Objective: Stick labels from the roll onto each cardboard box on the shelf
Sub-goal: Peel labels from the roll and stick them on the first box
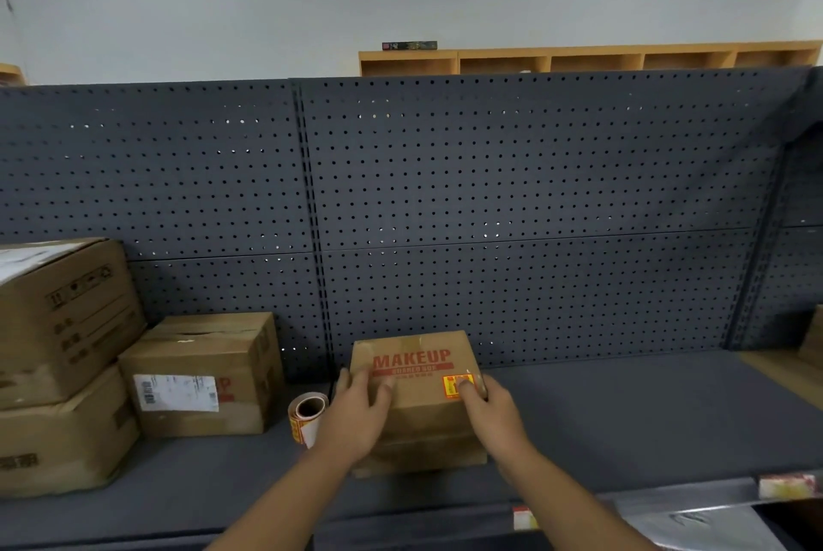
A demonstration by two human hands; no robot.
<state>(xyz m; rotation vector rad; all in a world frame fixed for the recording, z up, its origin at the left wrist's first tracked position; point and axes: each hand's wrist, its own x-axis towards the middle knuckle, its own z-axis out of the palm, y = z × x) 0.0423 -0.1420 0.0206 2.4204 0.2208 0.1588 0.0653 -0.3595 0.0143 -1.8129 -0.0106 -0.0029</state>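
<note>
makeup box [416, 377]: label [455, 386] on, our right hand [487, 410] pressing it flat-fingered | left hand [358, 412] steadying, fingers loose | label roll [307, 414] left of it | three boxes further left look unlabelled

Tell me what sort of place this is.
Probably a shop stockroom or retail storeroom: dark metal shelving with a perforated back panel, cardboard boxes stacked on it, and a label roll beside the MAKEUP box that both hands touch.

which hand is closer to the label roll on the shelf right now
Left. The left hand rests on the MAKEUP box, right beside the label roll. The right hand is at the box's far side, pressing the yellow label.
</note>
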